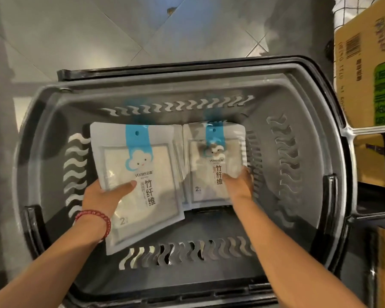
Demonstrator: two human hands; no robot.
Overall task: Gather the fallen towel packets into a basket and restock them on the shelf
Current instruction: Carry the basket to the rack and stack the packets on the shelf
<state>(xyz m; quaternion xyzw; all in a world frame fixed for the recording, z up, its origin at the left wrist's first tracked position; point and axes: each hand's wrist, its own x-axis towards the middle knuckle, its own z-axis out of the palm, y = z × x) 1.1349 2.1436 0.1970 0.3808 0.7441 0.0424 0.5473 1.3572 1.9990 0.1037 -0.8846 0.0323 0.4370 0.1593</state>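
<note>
A dark grey plastic basket [187, 90] with wavy slots fills the view from above. My left hand [102, 194] grips a white towel packet [142, 174] with a blue strip and a cloud face, thumb on its front, holding it inside the basket's left half. My right hand [240, 185] holds the lower right part of a second white towel packet [209, 174] that lies in the basket's right half. More packets seem stacked under that one, their edges showing between the two.
The basket stands on a grey tiled floor [98, 30]. Brown cardboard boxes [365, 74] are stacked close by on the right, behind the basket's side handle [373, 172]. A red bead bracelet [93, 216] is on my left wrist.
</note>
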